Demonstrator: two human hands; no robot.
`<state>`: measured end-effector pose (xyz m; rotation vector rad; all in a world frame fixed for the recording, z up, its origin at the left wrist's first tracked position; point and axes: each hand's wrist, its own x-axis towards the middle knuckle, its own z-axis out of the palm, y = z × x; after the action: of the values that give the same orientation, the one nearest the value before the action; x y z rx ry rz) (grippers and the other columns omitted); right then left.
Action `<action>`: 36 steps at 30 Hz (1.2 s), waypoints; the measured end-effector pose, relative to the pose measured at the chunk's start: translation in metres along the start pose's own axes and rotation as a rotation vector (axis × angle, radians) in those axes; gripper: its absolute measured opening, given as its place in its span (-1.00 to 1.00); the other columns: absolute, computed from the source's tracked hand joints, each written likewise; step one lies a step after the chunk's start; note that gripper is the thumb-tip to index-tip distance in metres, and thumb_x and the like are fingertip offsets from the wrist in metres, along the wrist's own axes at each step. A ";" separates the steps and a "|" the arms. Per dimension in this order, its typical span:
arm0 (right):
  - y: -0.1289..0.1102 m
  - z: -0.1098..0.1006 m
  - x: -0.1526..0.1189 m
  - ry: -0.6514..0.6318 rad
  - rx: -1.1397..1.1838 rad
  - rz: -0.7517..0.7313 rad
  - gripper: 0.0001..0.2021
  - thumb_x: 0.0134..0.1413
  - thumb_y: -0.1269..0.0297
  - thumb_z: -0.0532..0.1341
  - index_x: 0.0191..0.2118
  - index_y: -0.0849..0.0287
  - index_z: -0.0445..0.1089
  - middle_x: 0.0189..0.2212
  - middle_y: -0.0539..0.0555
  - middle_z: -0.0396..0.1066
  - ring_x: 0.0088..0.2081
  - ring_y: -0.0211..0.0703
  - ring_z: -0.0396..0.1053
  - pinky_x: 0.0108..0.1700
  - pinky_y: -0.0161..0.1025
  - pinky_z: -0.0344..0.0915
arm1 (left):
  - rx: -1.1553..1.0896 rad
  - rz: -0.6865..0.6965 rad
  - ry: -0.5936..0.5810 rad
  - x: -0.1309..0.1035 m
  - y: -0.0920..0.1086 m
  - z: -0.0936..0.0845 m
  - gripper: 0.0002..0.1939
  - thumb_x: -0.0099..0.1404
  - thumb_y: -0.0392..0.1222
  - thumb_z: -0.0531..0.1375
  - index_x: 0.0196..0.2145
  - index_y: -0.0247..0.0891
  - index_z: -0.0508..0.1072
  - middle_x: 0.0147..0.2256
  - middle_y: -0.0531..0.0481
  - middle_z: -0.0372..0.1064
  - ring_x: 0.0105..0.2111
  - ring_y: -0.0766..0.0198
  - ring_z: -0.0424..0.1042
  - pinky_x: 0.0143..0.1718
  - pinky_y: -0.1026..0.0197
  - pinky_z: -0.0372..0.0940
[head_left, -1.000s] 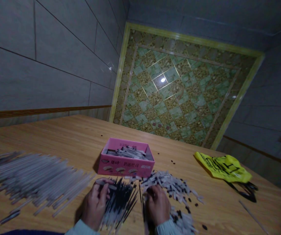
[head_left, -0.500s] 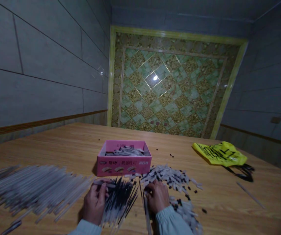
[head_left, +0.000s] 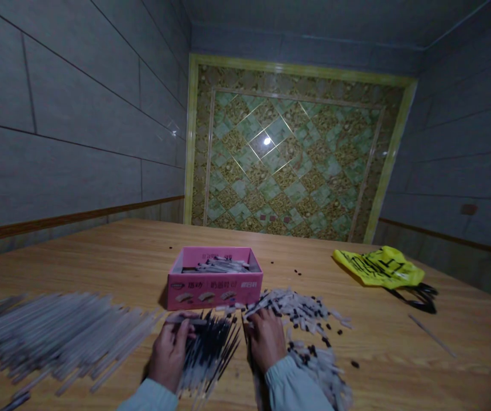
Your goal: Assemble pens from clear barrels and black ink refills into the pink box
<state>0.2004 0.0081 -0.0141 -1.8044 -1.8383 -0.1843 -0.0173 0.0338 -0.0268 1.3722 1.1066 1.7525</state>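
My left hand (head_left: 169, 348) is closed on a pale pen tube (head_left: 185, 321), held crosswise over the upper left of a fanned pile of dark, thin refills (head_left: 211, 348). To the right, my right hand (head_left: 266, 338) rests palm down at the left edge of a heap of small white and black pieces (head_left: 297, 308); its fingertips are curled, and what they hold, if anything, is hidden. A pink box (head_left: 214, 290) holding pens stands just beyond both hands. Many clear tubes (head_left: 65, 334) lie side by side at the left.
A yellow bag (head_left: 380, 268) with black straps lies at the right, near a single thin tube (head_left: 431, 335). A second heap of small white pieces (head_left: 322, 371) is beside my right forearm. Small black bits are scattered on the wooden table (head_left: 134, 257).
My right hand has moved slightly forward and left, up to the edge of the white pieces. My left hand still holds the tube. The whole view has shifted a little.
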 end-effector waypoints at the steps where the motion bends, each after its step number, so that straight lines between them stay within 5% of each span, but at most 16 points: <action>1: 0.001 0.001 0.000 0.009 0.005 -0.001 -0.82 0.02 0.39 0.13 -0.25 0.06 0.42 -0.20 0.07 0.39 -0.14 -0.03 0.23 -0.19 -0.23 0.03 | -0.024 -0.001 -0.016 0.000 0.002 0.001 -0.71 0.11 0.05 0.15 -0.33 -0.22 0.36 -0.38 0.00 0.42 -0.45 0.23 0.42 -0.43 0.20 0.38; 5: 0.004 0.004 0.001 0.039 0.025 0.005 -0.79 0.08 0.39 0.08 -0.21 0.07 0.42 -0.21 0.07 0.40 -0.14 -0.04 0.23 -0.18 -0.23 0.04 | -0.122 -0.039 -0.062 -0.001 0.010 0.004 -0.74 0.15 0.01 0.15 -0.29 -0.22 0.36 -0.38 0.00 0.43 -0.45 0.24 0.42 -0.41 0.22 0.38; 15: 0.006 0.011 0.001 0.026 0.026 0.028 -0.70 0.11 0.44 0.05 -0.07 0.04 0.34 -0.14 0.01 0.41 -0.09 -0.07 0.22 -0.14 -0.24 0.06 | -0.540 -0.487 -0.094 -0.008 0.010 0.002 -0.69 -0.03 -0.12 0.33 -0.34 -0.28 0.40 -0.39 0.03 0.45 -0.46 0.31 0.41 -0.43 0.31 0.38; 19: 0.000 0.006 0.000 -0.014 0.034 -0.031 -0.71 0.14 0.41 0.04 -0.06 0.03 0.33 -0.11 0.01 0.39 -0.05 -0.08 0.21 -0.11 -0.23 0.06 | -0.594 -0.514 -0.067 -0.004 0.008 -0.001 -0.67 -0.09 -0.16 0.36 -0.35 -0.28 0.41 -0.42 0.05 0.45 -0.48 0.34 0.40 -0.45 0.34 0.38; 27: 0.003 0.003 0.000 -0.017 0.013 -0.011 -0.85 -0.02 0.47 0.15 -0.43 0.09 0.42 -0.35 0.00 0.44 -0.24 -0.12 0.28 -0.22 -0.26 0.07 | -0.622 -0.549 -0.052 -0.004 0.005 -0.004 -0.64 -0.11 -0.18 0.38 -0.32 -0.28 0.41 -0.41 0.03 0.45 -0.48 0.32 0.41 -0.47 0.32 0.40; 36: -0.003 0.003 0.015 -0.038 -0.061 0.010 -0.81 -0.03 0.46 0.12 -0.34 0.09 0.44 -0.29 0.01 0.45 -0.20 -0.15 0.32 -0.24 -0.34 0.11 | -0.660 -0.618 -0.049 -0.005 0.006 -0.002 -0.60 -0.20 -0.24 0.41 -0.35 -0.30 0.43 -0.44 0.00 0.47 -0.52 0.31 0.42 -0.53 0.31 0.39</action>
<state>0.1976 0.0224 -0.0084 -1.8700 -1.8682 -0.2055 -0.0181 0.0262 -0.0239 0.5807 0.7107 1.4139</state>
